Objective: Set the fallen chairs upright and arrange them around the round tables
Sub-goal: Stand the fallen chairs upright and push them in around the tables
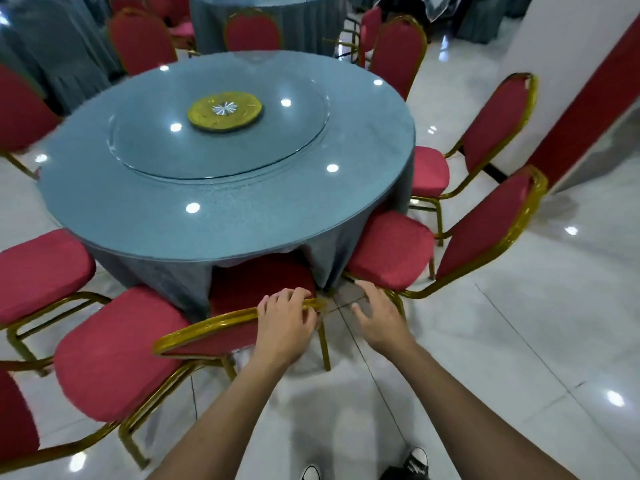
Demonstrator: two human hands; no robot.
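Note:
A round table (145, 206) with a blue cloth and a glass turntable fills the middle. Directly in front of me a red chair with a gold frame (207, 327) stands upright, its seat tucked under the table's near edge. My left hand (284, 323) grips the right end of its top rail. My right hand (377, 317) hovers open just to the right of that rail, touching nothing. Another upright red chair (391, 251) stands close on the right, and one more (114, 355) close on the left.
More red chairs ring the table: one at the right (491, 129), one at the far right back (398, 53), several at the back and left. A second blue-draped table (263, 15) stands behind. A white and red wall (571, 81) rises on the right above glossy white floor tiles.

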